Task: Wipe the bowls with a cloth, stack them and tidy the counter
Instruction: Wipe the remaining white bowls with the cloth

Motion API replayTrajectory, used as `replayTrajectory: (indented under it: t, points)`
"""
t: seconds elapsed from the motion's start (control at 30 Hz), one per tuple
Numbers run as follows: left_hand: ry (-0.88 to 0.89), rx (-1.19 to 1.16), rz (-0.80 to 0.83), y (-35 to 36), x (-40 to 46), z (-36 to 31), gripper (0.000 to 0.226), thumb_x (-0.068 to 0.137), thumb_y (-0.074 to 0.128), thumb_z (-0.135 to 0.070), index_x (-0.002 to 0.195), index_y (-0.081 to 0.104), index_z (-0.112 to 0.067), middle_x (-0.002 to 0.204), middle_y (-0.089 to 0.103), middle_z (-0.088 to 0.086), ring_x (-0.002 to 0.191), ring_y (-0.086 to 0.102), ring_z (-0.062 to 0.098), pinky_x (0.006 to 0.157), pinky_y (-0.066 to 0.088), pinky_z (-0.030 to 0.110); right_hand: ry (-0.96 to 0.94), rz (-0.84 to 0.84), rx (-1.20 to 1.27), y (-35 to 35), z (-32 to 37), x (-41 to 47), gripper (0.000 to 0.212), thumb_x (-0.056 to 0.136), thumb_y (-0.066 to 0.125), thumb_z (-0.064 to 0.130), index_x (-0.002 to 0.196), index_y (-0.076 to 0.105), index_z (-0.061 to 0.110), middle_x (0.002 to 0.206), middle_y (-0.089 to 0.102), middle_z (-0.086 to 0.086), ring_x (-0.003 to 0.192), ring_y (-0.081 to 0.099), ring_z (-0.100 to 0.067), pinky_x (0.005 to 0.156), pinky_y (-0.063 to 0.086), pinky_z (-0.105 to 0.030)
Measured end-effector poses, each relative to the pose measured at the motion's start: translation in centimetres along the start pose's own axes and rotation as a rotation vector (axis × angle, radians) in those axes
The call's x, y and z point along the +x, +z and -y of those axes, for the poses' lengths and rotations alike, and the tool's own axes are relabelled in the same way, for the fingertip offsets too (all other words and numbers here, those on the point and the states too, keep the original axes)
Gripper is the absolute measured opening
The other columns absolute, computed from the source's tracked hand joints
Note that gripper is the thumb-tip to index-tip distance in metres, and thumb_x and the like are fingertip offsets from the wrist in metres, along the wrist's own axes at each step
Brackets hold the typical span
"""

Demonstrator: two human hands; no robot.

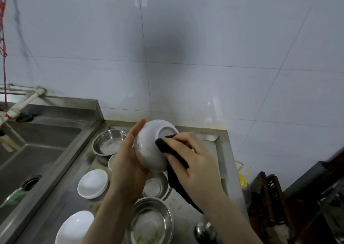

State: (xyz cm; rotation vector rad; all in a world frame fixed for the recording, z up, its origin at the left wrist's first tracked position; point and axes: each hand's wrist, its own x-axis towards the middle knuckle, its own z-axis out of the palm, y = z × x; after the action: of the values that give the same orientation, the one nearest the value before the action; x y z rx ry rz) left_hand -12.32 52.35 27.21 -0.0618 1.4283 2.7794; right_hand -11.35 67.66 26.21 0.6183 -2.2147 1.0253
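Above the steel worktop (186,223), the left hand (128,161) cups a smooth, probably slippery, breakable white ceramic bowl (149,146) while the right hand (193,163) presses a soft dark cloth (176,158) against its base.

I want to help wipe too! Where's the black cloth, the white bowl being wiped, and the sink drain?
black cloth (168,146), head view, part pressed against bowl.
white bowl (149,146), head view, outer side.
sink drain (30,182), head view, dark opening.

The scene is seen through a single wide-angle head-worn camera, aimed forward and down from close above the steel counter (188,223), so that the tiled wall (204,48) fills the upper half, the sink (37,150) is cut at the left edge
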Motion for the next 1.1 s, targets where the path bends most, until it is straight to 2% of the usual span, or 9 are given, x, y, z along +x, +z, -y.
replayTrajectory:
  t: [0.07,0.23,0.47,0.6,0.7,0.8,0.93,1.0,1.1]
  points:
    - [-0.023,-0.022,-0.012,-0.1,0.0,0.1,0.075,0.069,0.063,-0.059,0.135,0.057,-0.025,0.123,0.07,0.011,0.105,0.071,0.03,0.078,0.06,0.045,-0.092,-0.048,-0.018,-0.1,-0.3,-0.9,0.026,0.096,0.061,0.018,0.121,0.068,0.013,0.114,0.062,-0.003,0.101,0.061,-0.019,0.08,0.051,-0.032]
    - [-0.057,0.014,0.005,0.7,-0.3,0.8,0.065,0.085,0.043,-0.056,0.135,0.056,-0.017,0.123,0.069,0.018,0.114,0.067,0.034,0.103,0.048,0.053,-0.236,-0.112,-0.26,0.8,0.3,-2.2,0.025,0.097,0.059,0.023,0.117,0.071,0.013,0.11,0.065,-0.005,0.09,0.062,-0.019,0.07,0.054,-0.03]
    - [-0.062,0.182,0.084,0.9,-0.5,1.4,0.064,0.083,0.039,-0.056,0.133,0.059,-0.021,0.128,0.069,0.01,0.119,0.065,0.029,0.101,0.048,0.051,0.33,-0.123,0.039,0.2,-0.9,1.9,0.024,0.094,0.056,0.035,0.114,0.068,0.029,0.104,0.055,0.012,0.092,0.057,-0.006,0.078,0.048,-0.026]
    - [-0.064,0.159,0.099,0.8,-0.3,1.0,0.071,0.082,0.045,-0.066,0.137,0.055,-0.022,0.126,0.069,0.014,0.118,0.066,0.027,0.1,0.047,0.047,-0.009,0.0,-0.135,0.4,0.6,0.1,0.03,0.095,0.056,0.031,0.121,0.066,0.021,0.114,0.057,0.005,0.099,0.057,-0.013,0.08,0.05,-0.026]
    - [-0.037,0.195,0.137,0.7,-0.3,1.1,0.072,0.083,0.041,-0.068,0.137,0.056,-0.022,0.119,0.073,0.012,0.115,0.068,0.026,0.101,0.047,0.042,-0.234,0.029,-0.258,1.4,1.0,-1.7,0.03,0.093,0.062,0.025,0.122,0.066,0.018,0.118,0.057,0.001,0.091,0.058,-0.017,0.069,0.052,-0.026]
    - [0.019,0.285,0.157,0.7,-0.4,1.4,0.058,0.091,0.043,-0.056,0.137,0.055,-0.022,0.125,0.07,0.007,0.122,0.063,0.023,0.104,0.049,0.039,-0.107,-0.05,-0.202,1.5,0.6,-0.5,0.028,0.097,0.057,0.028,0.12,0.068,0.018,0.115,0.061,0.001,0.095,0.059,-0.016,0.076,0.05,-0.024]
    - [0.093,0.469,0.22,0.0,-0.4,1.9,0.052,0.093,0.05,-0.047,0.142,0.053,-0.032,0.144,0.057,-0.006,0.138,0.048,0.016,0.117,0.034,0.048,0.299,-0.059,0.095,0.2,-0.9,2.8,0.02,0.094,0.06,0.028,0.111,0.069,0.026,0.105,0.056,0.017,0.098,0.058,-0.004,0.082,0.043,-0.016]
    - [0.092,0.434,0.202,0.0,-0.3,1.7,0.054,0.087,0.059,-0.047,0.14,0.054,-0.035,0.143,0.058,-0.008,0.137,0.049,0.014,0.119,0.031,0.049,0.264,-0.022,0.114,-0.1,-0.9,3.0,0.021,0.092,0.062,0.025,0.112,0.069,0.025,0.106,0.056,0.016,0.101,0.058,-0.004,0.088,0.044,-0.016]
    - [0.053,0.32,0.118,0.3,-0.2,1.4,0.043,0.091,0.062,-0.035,0.133,0.056,-0.031,0.124,0.071,-0.007,0.123,0.062,0.012,0.114,0.039,0.043,-0.007,0.024,0.084,0.3,0.2,1.3,0.028,0.088,0.07,0.022,0.115,0.07,0.018,0.113,0.061,0.007,0.107,0.058,-0.01,0.093,0.048,-0.028]
